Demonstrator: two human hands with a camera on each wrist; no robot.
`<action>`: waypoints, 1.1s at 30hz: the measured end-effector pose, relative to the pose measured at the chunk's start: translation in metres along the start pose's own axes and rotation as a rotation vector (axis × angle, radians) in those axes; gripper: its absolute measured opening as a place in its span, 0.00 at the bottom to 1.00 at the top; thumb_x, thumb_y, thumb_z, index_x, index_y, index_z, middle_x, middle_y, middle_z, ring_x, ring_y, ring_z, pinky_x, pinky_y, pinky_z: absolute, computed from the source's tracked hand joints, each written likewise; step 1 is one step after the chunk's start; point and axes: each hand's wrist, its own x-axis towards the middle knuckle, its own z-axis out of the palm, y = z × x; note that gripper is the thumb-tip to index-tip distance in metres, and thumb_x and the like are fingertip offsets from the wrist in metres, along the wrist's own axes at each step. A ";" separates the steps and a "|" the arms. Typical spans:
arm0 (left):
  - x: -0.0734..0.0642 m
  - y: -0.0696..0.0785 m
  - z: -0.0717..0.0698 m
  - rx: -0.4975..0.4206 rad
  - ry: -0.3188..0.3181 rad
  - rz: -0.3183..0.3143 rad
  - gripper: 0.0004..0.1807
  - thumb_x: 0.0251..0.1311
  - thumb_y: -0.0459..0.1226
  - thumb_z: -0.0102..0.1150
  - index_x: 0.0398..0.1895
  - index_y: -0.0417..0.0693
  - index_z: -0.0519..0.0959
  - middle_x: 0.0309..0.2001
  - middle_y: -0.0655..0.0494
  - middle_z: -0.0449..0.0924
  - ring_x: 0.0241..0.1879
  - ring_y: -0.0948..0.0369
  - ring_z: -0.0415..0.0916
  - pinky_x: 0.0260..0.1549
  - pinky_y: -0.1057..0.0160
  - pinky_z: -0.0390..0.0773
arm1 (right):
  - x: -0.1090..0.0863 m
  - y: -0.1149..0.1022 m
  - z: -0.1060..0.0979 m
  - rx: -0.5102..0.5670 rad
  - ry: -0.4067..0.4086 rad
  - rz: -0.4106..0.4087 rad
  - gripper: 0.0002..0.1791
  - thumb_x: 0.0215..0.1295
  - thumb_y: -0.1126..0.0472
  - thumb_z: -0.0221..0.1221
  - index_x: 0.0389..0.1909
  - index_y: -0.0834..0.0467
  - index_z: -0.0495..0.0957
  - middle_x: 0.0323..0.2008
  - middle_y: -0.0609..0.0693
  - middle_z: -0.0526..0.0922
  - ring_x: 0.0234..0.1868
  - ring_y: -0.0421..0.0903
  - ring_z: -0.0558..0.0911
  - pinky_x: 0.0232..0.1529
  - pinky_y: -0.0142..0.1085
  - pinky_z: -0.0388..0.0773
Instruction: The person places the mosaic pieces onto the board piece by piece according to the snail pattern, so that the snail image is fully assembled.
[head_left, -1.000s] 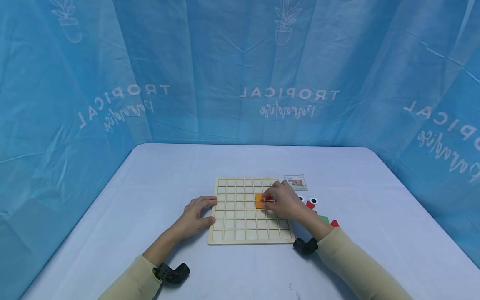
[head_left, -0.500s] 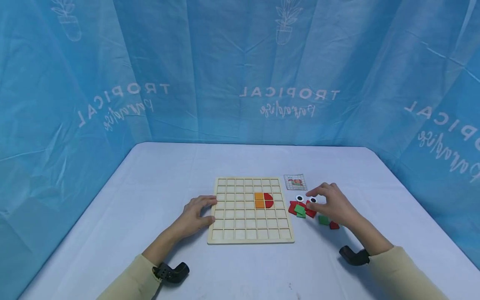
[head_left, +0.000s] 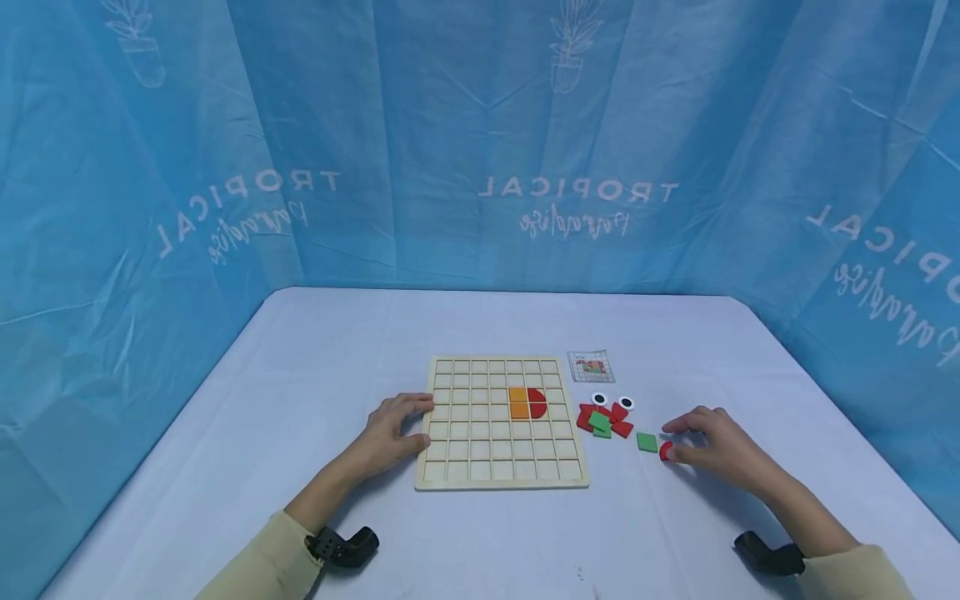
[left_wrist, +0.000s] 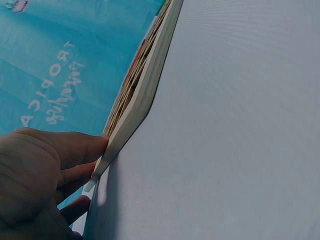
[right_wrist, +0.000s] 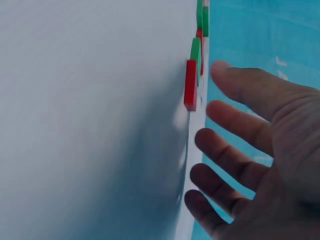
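Moves relaxed right hand (head_left: 723, 446) from pile (head_left: 599, 421) to outlying red piece (head_left: 663, 451), resting loose left hand (head_left: 384, 433) against grid board (head_left: 480, 450), leaving four tiles (head_left: 519, 409) set

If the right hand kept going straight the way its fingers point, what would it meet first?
Probably the red piece at the right hand's thumb tip, then the green square beyond; height and contact are hard to judge.
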 end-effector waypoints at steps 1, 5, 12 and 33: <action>0.000 0.000 0.000 -0.001 0.000 -0.002 0.27 0.54 0.35 0.62 0.60 0.44 0.72 0.67 0.52 0.65 0.70 0.48 0.53 0.68 0.41 0.45 | -0.001 0.002 0.000 0.000 -0.007 0.002 0.22 0.49 0.51 0.69 0.46 0.54 0.82 0.44 0.53 0.80 0.49 0.50 0.72 0.38 0.34 0.73; -0.001 0.001 0.000 -0.002 -0.001 -0.003 0.27 0.54 0.35 0.62 0.60 0.44 0.72 0.67 0.52 0.65 0.70 0.48 0.53 0.68 0.41 0.44 | -0.003 0.007 0.000 0.000 -0.024 -0.002 0.21 0.48 0.52 0.69 0.46 0.53 0.82 0.45 0.53 0.79 0.49 0.50 0.71 0.39 0.34 0.72; -0.001 0.000 0.000 -0.005 -0.001 0.012 0.27 0.54 0.35 0.62 0.60 0.43 0.72 0.67 0.52 0.65 0.69 0.48 0.54 0.68 0.41 0.44 | -0.002 0.011 0.002 -0.005 -0.015 -0.019 0.21 0.47 0.53 0.70 0.44 0.52 0.83 0.44 0.52 0.78 0.48 0.50 0.70 0.39 0.34 0.72; 0.000 0.002 0.000 -0.009 0.004 -0.013 0.27 0.53 0.35 0.63 0.60 0.44 0.72 0.67 0.53 0.66 0.69 0.49 0.54 0.68 0.41 0.45 | 0.003 -0.005 -0.002 0.005 0.004 -0.071 0.18 0.49 0.53 0.69 0.43 0.51 0.82 0.42 0.48 0.81 0.48 0.48 0.71 0.38 0.35 0.74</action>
